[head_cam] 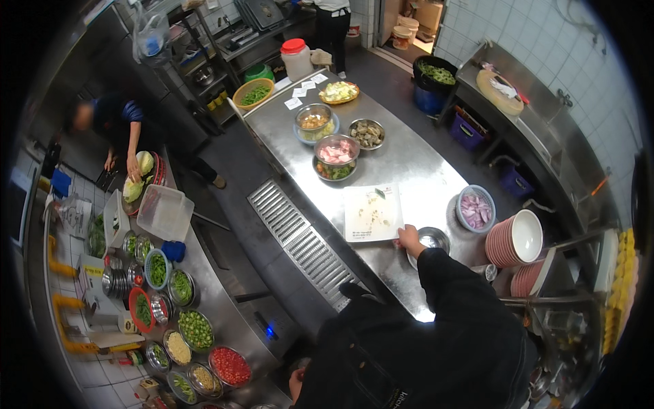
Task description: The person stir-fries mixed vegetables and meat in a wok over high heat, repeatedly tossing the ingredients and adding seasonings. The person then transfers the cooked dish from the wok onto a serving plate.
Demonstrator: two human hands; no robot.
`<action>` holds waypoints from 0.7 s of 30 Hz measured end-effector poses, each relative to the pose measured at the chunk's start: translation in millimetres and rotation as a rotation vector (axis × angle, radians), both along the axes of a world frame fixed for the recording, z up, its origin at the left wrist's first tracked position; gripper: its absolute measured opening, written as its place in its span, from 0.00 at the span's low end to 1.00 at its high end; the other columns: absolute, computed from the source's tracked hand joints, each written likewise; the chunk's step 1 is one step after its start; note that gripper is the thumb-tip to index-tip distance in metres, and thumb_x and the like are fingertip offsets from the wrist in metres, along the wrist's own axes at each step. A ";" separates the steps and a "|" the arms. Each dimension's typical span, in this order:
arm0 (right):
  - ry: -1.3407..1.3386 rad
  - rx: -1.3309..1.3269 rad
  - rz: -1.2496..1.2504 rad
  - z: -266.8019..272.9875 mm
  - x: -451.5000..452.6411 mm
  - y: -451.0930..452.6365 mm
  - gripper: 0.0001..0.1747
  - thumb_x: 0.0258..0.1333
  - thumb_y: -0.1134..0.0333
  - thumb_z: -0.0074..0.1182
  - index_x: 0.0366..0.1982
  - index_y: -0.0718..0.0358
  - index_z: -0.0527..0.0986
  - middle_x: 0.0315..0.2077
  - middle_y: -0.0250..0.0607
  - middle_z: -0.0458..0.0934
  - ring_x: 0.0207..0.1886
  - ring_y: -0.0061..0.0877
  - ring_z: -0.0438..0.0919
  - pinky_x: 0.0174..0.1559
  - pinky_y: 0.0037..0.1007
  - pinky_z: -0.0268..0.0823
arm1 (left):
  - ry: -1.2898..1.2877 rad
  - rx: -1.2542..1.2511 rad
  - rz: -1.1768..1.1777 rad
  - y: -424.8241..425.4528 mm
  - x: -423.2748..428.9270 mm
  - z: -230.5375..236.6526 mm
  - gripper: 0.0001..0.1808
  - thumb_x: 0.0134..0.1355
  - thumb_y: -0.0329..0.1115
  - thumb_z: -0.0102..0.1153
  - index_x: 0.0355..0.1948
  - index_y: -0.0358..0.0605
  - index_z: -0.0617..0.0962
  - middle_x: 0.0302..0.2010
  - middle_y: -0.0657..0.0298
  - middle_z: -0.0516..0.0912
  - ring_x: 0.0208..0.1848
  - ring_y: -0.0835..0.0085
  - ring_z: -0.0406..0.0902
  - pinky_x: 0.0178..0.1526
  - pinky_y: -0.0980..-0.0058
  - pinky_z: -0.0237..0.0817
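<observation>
My right hand (410, 241) grips the near right corner of a white rectangular tray (357, 214) on the steel worktable. The tray bears printed writing, small food scraps and a green leaf-like piece (379, 193). Beside that hand stands a steel bowl (434, 239), partly covered by my dark sleeve. My left hand (296, 382) shows at the bottom edge, mostly hidden by my jacket, so whatever lies in it is unclear. Farther up the table are a bowl of raw meat pieces (337, 152) on a bowl of vegetables (334, 172) and a bowl of dark shellfish-like pieces (367, 134).
A basket of cut onion (476, 208) and stacked pink bowls (506, 245) stand at right. On the left counter (225, 312) are several bowls of chopped vegetables. A co-worker (122, 117) handles cabbage there; another person (331, 30) stands far back. A floor grate (301, 240) runs between counters.
</observation>
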State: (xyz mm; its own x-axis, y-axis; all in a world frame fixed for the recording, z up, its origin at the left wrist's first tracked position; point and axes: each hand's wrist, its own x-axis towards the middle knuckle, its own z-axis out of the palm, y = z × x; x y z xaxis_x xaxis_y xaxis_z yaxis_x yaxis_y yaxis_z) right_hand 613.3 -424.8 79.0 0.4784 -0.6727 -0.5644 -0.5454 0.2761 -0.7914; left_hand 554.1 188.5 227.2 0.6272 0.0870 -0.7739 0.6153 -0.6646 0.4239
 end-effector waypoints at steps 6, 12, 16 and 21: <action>0.308 -0.318 0.291 6.8 3.3 -72.2 0.16 0.66 0.67 0.47 0.40 0.76 0.75 0.23 0.51 0.81 0.20 0.33 0.82 0.19 0.33 0.72 | 0.023 0.002 -0.073 -36.7 20.7 3.4 0.20 0.64 0.41 0.61 0.50 0.35 0.78 0.45 0.53 0.83 0.49 0.67 0.78 0.53 0.68 0.67; -0.014 -0.091 -0.045 -8.5 -9.5 -145.6 0.14 0.67 0.64 0.49 0.40 0.71 0.75 0.22 0.45 0.79 0.19 0.27 0.79 0.17 0.28 0.67 | 0.025 -0.094 -0.057 -52.8 34.8 9.9 0.17 0.64 0.36 0.58 0.50 0.35 0.78 0.44 0.55 0.83 0.48 0.69 0.78 0.52 0.71 0.67; -0.148 0.244 -0.320 -22.2 -30.1 -184.9 0.13 0.70 0.64 0.46 0.45 0.66 0.72 0.25 0.45 0.79 0.20 0.25 0.76 0.20 0.25 0.66 | -0.085 -0.082 -0.207 -49.8 38.1 -3.2 0.17 0.63 0.35 0.59 0.49 0.36 0.79 0.41 0.57 0.84 0.45 0.70 0.79 0.51 0.73 0.68; -0.236 0.338 -0.711 -76.7 -38.8 -199.9 0.15 0.69 0.65 0.46 0.51 0.65 0.66 0.32 0.53 0.80 0.25 0.33 0.77 0.23 0.28 0.68 | -0.178 -0.230 -0.212 -44.3 26.7 -13.9 0.16 0.64 0.36 0.60 0.49 0.37 0.79 0.40 0.57 0.84 0.44 0.73 0.81 0.49 0.74 0.69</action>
State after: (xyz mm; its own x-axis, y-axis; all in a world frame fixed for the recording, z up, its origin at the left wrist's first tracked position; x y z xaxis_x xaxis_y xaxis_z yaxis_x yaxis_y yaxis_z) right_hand 574.6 -624.7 2.2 0.1334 -0.6720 -0.7284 0.0201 0.7367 -0.6759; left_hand 580.8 144.2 213.3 0.7394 -0.2233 -0.6351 0.3772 -0.6440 0.6656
